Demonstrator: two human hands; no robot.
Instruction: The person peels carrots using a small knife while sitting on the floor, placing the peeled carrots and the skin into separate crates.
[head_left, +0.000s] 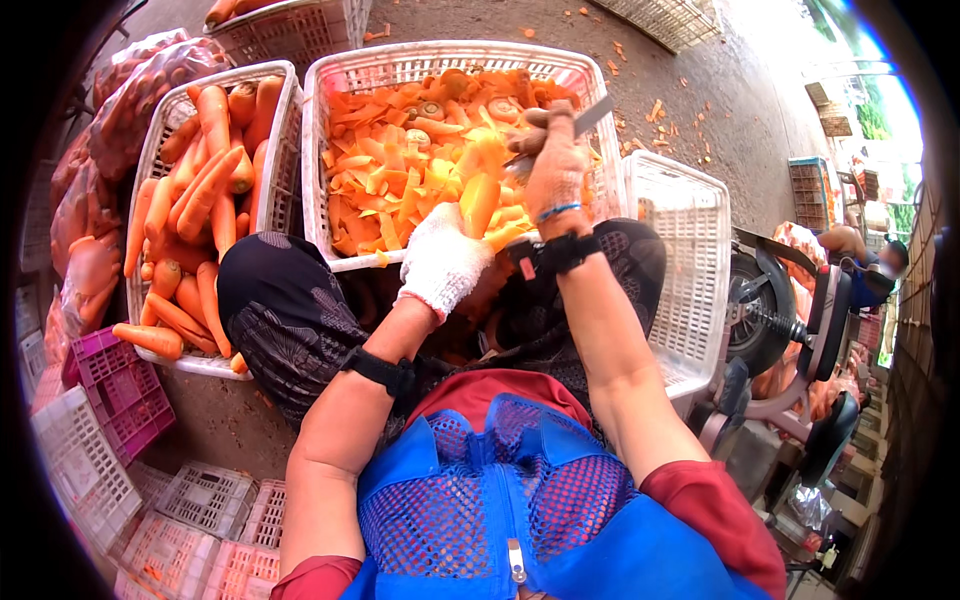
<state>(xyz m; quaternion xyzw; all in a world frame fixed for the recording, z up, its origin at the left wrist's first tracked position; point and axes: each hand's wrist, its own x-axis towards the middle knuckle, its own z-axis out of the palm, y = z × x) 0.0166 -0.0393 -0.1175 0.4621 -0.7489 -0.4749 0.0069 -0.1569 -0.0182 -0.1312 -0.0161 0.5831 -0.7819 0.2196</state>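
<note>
My left hand (448, 259), in a white knit glove, grips a peeled carrot (480, 201) over the near edge of a white plastic crate (465, 49). Orange carrot peelings (382, 180) and some cut carrot tops (418, 139) fill much of that crate. Above its right side, my right hand (553, 161), in an orange-stained glove, is closed on a tool with a flat metal blade (594, 115) sticking out to the right; its handle is hidden, and the exact kind of tool cannot be told. The carrot's lower end is hidden in my left glove.
On the left stands a crate of whole carrots (214, 172), beside clear bags of carrots (150, 105). A white crate (679, 270) stands at the right, near a wheeled vehicle (757, 307). Stacked crates (206, 499) lie lower left. Another person (874, 274) sits far right.
</note>
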